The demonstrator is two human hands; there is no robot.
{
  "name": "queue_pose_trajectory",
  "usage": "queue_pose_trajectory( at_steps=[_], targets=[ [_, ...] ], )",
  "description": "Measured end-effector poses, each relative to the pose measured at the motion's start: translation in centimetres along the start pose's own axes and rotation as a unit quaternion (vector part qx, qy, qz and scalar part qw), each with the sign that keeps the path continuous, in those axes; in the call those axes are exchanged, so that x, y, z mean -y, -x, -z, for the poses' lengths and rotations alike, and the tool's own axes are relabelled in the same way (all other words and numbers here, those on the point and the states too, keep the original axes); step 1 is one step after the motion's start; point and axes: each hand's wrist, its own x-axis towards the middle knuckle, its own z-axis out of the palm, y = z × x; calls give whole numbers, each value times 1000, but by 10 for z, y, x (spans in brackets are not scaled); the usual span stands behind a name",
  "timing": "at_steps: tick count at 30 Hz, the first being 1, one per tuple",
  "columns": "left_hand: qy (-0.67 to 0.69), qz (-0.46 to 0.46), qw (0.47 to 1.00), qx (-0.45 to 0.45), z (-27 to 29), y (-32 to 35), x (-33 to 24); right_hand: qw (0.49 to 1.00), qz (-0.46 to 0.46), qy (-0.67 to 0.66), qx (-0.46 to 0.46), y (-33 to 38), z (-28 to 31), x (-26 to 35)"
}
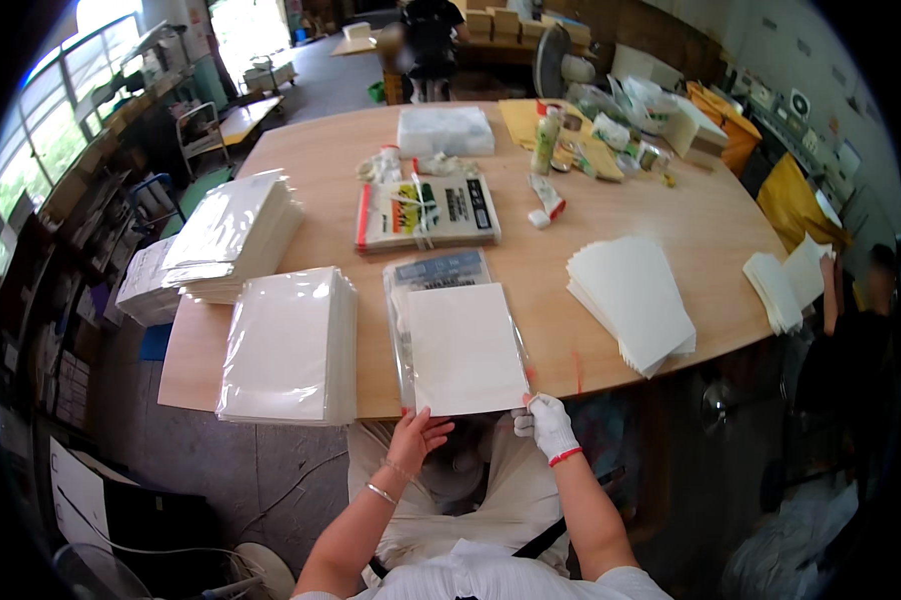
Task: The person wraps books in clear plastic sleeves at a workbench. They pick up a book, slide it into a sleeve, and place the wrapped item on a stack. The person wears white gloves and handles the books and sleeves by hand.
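In front of me a white rectangular sheet [466, 350] lies over a clear plastic bag [399, 300] with a dark blue printed band. My right hand [549, 425], in a white glove with a red cuff, pinches the sheet's near right corner at the table edge. Bare except for bracelets at the wrist, my left hand [419, 438] is just below the near left corner, fingers apart and holding nothing. Left of the sheet stands a tall stack of plastic-wrapped white packs [281, 345]. A fanned pile of white sheets [636, 300] lies to the right.
Another wrapped stack [233, 225] stands at the table's left edge. Farther back are a tied bundle of printed bags [429, 212], a white packet [446, 130], a bottle [546, 140] and a red-and-white tube [547, 200]. At the far right, a person [851, 340] is beside more white sheets [786, 280].
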Motion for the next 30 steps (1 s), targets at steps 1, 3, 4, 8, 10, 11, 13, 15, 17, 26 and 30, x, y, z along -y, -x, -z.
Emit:
queue_pose_trajectory(
  at_steps=[1, 3, 4, 8, 10, 11, 13, 15, 17, 26, 30],
  targets=[
    [-11, -5, 1000, 5, -9, -5, -17, 1000, 0, -10, 2, -5, -4, 6],
    [-76, 20, 996, 28, -22, -16, -48, 1000, 3, -28, 5, -14, -9, 21],
    [-116, 43, 992, 30, -26, -23, -62, 1000, 0, -26, 11, -19, -11, 26],
    [-264, 91, 959, 52, -31, -30, -96, 997, -26, -25, 62, -39, 5, 46],
    [-236, 146, 959, 62, -5, -48, -92, 996, -62, -31, 51, -41, -4, 53],
    [-186, 125, 972, 75, -7, -52, -87, 994, -63, -20, 88, -45, 4, 53],
    [-86, 77, 989, 97, -16, -57, -82, 983, -64, 1, 171, -55, 20, 54],
    [-142, 11, 989, 44, -27, -81, -69, 984, 37, 131, 113, -37, 7, 59],
    [-235, -74, 969, 10, -55, -91, -71, 945, 169, 273, 62, -36, 8, 54],
    [-315, -227, 912, 131, -90, -51, -113, 984, 116, -2, 134, -62, -16, 36],
    [-516, -264, 799, 161, -54, -92, -81, 974, -22, -170, 147, -52, -36, 44]
  ],
)
